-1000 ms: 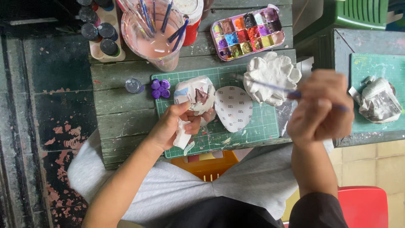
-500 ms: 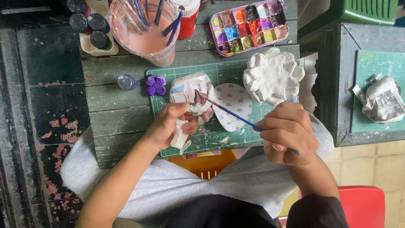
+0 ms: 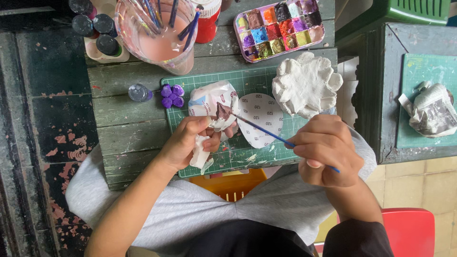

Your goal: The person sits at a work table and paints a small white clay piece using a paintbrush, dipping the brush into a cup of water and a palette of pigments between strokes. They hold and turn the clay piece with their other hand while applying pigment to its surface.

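My left hand (image 3: 190, 140) grips a small white clay piece (image 3: 223, 115) with a brown-painted patch, plus a scrap of white tissue below the fingers. My right hand (image 3: 328, 150) holds a thin blue-handled paintbrush (image 3: 266, 133), its tip touching the brown patch. Both hands are over a green cutting mat (image 3: 247, 81) on a worn green wooden table (image 3: 119, 123). A heart-shaped sandpaper piece (image 3: 262, 114) lies on the mat under the brush.
A white clay flower dish (image 3: 304, 85) sits at the mat's right. A paint palette (image 3: 281, 28), a pinkish water jar with brushes (image 3: 162, 38), dark paint bottles (image 3: 95, 26), a purple clay flower (image 3: 170, 96) and a small cap (image 3: 139, 93) lie beyond. Crumpled newspaper (image 3: 431, 112) rests on a side table.
My right hand came down from the upper right toward me, bringing the brush tip onto the clay piece. My left hand stayed holding the piece.
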`<action>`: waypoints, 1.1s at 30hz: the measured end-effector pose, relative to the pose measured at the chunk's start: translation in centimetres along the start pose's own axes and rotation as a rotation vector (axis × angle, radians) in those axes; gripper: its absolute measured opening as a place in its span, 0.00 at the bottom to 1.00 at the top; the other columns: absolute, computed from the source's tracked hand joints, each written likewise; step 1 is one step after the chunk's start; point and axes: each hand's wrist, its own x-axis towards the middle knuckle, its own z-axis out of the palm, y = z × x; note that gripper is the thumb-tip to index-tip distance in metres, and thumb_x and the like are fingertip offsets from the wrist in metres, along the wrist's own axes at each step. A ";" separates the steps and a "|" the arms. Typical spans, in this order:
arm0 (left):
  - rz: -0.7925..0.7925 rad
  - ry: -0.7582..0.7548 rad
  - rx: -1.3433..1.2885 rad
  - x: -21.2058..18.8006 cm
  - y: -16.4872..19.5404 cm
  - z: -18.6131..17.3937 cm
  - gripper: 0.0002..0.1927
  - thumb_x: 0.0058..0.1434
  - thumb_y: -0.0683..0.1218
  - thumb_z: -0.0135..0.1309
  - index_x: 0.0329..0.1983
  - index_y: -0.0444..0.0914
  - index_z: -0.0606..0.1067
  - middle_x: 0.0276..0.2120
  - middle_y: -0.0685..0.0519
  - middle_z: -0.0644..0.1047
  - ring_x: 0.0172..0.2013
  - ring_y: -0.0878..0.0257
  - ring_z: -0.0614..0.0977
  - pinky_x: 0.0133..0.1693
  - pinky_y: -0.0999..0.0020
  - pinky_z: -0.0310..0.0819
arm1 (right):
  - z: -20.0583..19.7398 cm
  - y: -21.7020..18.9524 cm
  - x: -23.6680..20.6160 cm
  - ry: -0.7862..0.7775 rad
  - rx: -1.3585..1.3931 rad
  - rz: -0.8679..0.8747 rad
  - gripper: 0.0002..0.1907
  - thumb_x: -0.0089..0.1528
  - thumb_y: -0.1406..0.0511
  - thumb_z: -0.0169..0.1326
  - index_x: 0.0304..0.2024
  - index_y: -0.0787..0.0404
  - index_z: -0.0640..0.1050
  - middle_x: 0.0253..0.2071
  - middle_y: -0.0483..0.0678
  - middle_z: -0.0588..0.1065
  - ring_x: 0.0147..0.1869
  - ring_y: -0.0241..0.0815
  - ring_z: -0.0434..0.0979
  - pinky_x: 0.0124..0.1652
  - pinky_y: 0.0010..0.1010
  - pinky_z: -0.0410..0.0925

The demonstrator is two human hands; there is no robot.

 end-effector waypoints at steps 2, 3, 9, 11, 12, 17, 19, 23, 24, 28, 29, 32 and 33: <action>0.000 0.016 0.022 -0.1 -0.1 0.0 0.32 0.63 0.61 0.54 0.49 0.27 0.76 0.26 0.56 0.72 0.23 0.73 0.65 0.26 0.74 0.61 | -0.2 -0.2 0.2 -0.036 0.001 -0.010 0.18 0.74 0.64 0.46 0.31 0.65 0.74 0.30 0.51 0.76 0.38 0.48 0.76 0.39 0.39 0.71; -0.003 0.007 0.015 -0.1 -0.1 -0.1 0.31 0.64 0.61 0.54 0.49 0.26 0.76 0.25 0.56 0.71 0.23 0.73 0.65 0.26 0.74 0.61 | -0.2 -0.3 0.3 -0.032 -0.008 -0.005 0.18 0.74 0.63 0.45 0.31 0.66 0.74 0.30 0.52 0.76 0.38 0.49 0.76 0.39 0.39 0.71; -0.018 0.001 0.030 -0.1 -0.2 -0.2 0.31 0.66 0.61 0.53 0.49 0.26 0.76 0.20 0.59 0.66 0.22 0.72 0.65 0.26 0.74 0.60 | -0.2 -0.7 0.8 -0.040 0.030 0.051 0.19 0.74 0.62 0.46 0.31 0.65 0.74 0.31 0.51 0.76 0.39 0.48 0.76 0.42 0.39 0.71; -0.019 -0.006 0.028 -0.2 -0.1 -0.2 0.30 0.66 0.60 0.52 0.49 0.26 0.77 0.20 0.59 0.66 0.22 0.72 0.65 0.26 0.74 0.59 | -0.1 -0.5 0.7 0.024 0.006 0.029 0.19 0.74 0.62 0.46 0.31 0.67 0.74 0.31 0.53 0.76 0.39 0.48 0.75 0.41 0.38 0.70; -0.017 0.000 0.032 -0.2 -0.1 -0.2 0.30 0.65 0.60 0.52 0.49 0.26 0.76 0.21 0.58 0.67 0.22 0.72 0.64 0.26 0.74 0.59 | -0.1 -0.4 0.6 0.008 0.013 0.042 0.19 0.74 0.63 0.46 0.31 0.67 0.74 0.30 0.52 0.76 0.39 0.48 0.75 0.41 0.38 0.71; 0.000 -0.008 0.042 -0.1 -0.1 -0.1 0.32 0.66 0.61 0.52 0.49 0.25 0.76 0.21 0.58 0.66 0.22 0.72 0.64 0.27 0.74 0.60 | -0.2 -0.1 0.1 -0.004 0.014 0.035 0.17 0.74 0.65 0.45 0.32 0.67 0.73 0.31 0.52 0.75 0.40 0.49 0.77 0.42 0.39 0.72; -0.010 -0.010 0.027 -0.2 -0.1 -0.1 0.32 0.65 0.61 0.53 0.49 0.26 0.76 0.22 0.58 0.67 0.22 0.72 0.64 0.26 0.74 0.60 | -0.2 0.0 0.0 0.026 0.021 0.037 0.17 0.74 0.64 0.45 0.33 0.67 0.72 0.31 0.53 0.76 0.40 0.49 0.76 0.42 0.39 0.71; -0.012 -0.024 0.006 -0.2 0.1 -0.1 0.32 0.66 0.62 0.53 0.48 0.26 0.76 0.22 0.58 0.67 0.22 0.72 0.64 0.26 0.75 0.60 | -0.3 -0.1 0.0 -0.013 0.019 0.045 0.17 0.74 0.65 0.45 0.32 0.65 0.73 0.30 0.52 0.76 0.39 0.49 0.76 0.41 0.40 0.72; -0.011 -0.018 0.002 -0.2 0.0 -0.1 0.31 0.65 0.62 0.54 0.48 0.26 0.75 0.23 0.57 0.68 0.23 0.72 0.64 0.26 0.75 0.60 | -0.2 0.0 0.0 -0.010 0.029 0.033 0.17 0.75 0.64 0.45 0.32 0.66 0.72 0.30 0.52 0.76 0.39 0.49 0.76 0.41 0.40 0.72; 0.001 -0.002 0.001 0.0 0.0 -0.2 0.31 0.63 0.61 0.54 0.49 0.27 0.75 0.32 0.55 0.75 0.23 0.73 0.65 0.27 0.74 0.62 | -0.2 0.1 -0.2 0.027 0.044 0.039 0.19 0.75 0.62 0.45 0.32 0.67 0.72 0.30 0.51 0.75 0.39 0.48 0.76 0.40 0.38 0.70; 0.003 0.002 0.000 -0.1 -0.1 -0.2 0.31 0.63 0.61 0.54 0.49 0.27 0.74 0.35 0.54 0.77 0.24 0.73 0.65 0.27 0.74 0.62 | -0.2 0.1 -0.2 0.038 0.043 0.057 0.19 0.74 0.61 0.45 0.31 0.66 0.72 0.29 0.52 0.75 0.38 0.48 0.76 0.39 0.38 0.70; -0.009 -0.034 -0.008 -0.1 -0.2 -0.5 0.32 0.68 0.61 0.54 0.50 0.24 0.76 0.23 0.57 0.68 0.23 0.72 0.65 0.27 0.74 0.62 | -0.1 0.2 -0.2 -0.012 0.027 0.038 0.19 0.75 0.62 0.45 0.32 0.68 0.73 0.30 0.53 0.75 0.39 0.49 0.76 0.40 0.40 0.71; -0.009 -0.026 0.000 -0.1 -0.3 -0.6 0.31 0.67 0.60 0.54 0.50 0.24 0.76 0.24 0.57 0.69 0.23 0.72 0.65 0.27 0.74 0.62 | -0.1 0.3 -0.2 0.009 0.045 0.032 0.19 0.75 0.63 0.45 0.32 0.67 0.73 0.30 0.52 0.75 0.39 0.49 0.76 0.40 0.39 0.71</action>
